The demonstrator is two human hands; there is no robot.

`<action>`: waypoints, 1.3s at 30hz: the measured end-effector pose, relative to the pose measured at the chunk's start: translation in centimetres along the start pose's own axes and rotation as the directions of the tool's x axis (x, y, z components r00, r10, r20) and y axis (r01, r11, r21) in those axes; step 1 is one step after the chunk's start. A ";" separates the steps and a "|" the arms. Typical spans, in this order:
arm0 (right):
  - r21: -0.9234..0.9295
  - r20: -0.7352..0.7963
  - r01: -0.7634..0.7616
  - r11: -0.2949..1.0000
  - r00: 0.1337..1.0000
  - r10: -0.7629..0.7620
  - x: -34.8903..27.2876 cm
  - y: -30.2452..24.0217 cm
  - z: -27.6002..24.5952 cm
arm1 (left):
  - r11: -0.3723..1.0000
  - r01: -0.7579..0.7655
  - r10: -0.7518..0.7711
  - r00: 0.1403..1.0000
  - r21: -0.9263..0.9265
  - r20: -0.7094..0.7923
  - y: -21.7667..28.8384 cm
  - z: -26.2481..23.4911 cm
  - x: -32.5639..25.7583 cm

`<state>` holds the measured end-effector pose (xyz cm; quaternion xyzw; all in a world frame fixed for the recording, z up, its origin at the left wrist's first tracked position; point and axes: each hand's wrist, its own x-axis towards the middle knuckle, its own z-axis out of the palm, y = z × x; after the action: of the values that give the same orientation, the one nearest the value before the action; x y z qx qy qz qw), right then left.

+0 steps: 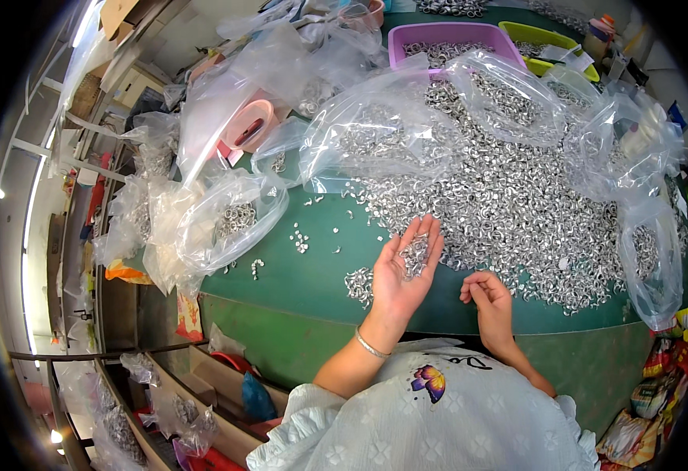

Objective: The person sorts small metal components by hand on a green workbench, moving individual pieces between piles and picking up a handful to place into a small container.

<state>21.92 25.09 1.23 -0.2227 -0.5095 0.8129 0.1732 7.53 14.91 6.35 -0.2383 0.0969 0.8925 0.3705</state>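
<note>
My left hand is turned palm up, with a small batch of silvery curved metal pieces lying on its palm and fingers. To its right, my right hand is held with curled fingers and the thumb against them; whatever they pinch, if anything, is too small to make out. Both hands are at the near edge of a large spread heap of similar silvery metal pieces. Beside my left wrist sits a small separate pile of metal pieces on the green table.
Clear plastic bags holding metal pieces stand on the left; others lie over the heap. A purple basin and a yellow-green basin are at the back. A pink container stands far left. Loose pieces dot the table.
</note>
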 end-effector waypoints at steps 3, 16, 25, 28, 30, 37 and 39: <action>-0.009 0.007 -0.013 1.000 1.000 0.013 -0.1 0.0 0.0 | 1.000 0.015 -0.015 0.999 -0.007 0.034 -0.1 0.0 -0.1; -0.514 0.178 0.413 0.751 0.909 -0.378 -0.1 1.4 0.8 | 0.989 0.076 -0.065 0.994 0.125 -0.091 -1.7 1.8 2.5; -0.536 0.270 0.514 0.670 0.856 -0.441 0.1 1.9 0.8 | 0.847 -0.518 0.525 0.851 0.119 -0.027 1.7 9.9 8.0; -0.533 0.256 0.506 0.678 0.861 -0.440 0.1 2.2 0.6 | 0.741 -0.552 0.485 0.834 0.382 0.265 0.2 5.8 5.0; -0.527 0.241 0.455 0.718 0.890 -0.387 0.0 1.9 1.0 | 0.708 -0.425 0.252 0.898 0.564 0.360 1.1 3.4 1.7; -0.543 0.246 0.462 0.701 0.886 -0.394 0.2 1.3 1.4 | -0.221 -0.477 0.497 0.696 0.851 0.519 6.5 -5.6 -5.0; -0.531 0.258 0.418 0.737 0.908 -0.330 0.2 1.5 1.9 | -0.490 -0.382 0.523 0.591 0.784 0.615 7.1 -7.7 -5.5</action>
<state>20.62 23.16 0.60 -0.0969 -0.7762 0.5829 0.2198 8.60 3.88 2.36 0.1540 0.8310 0.5326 -0.0441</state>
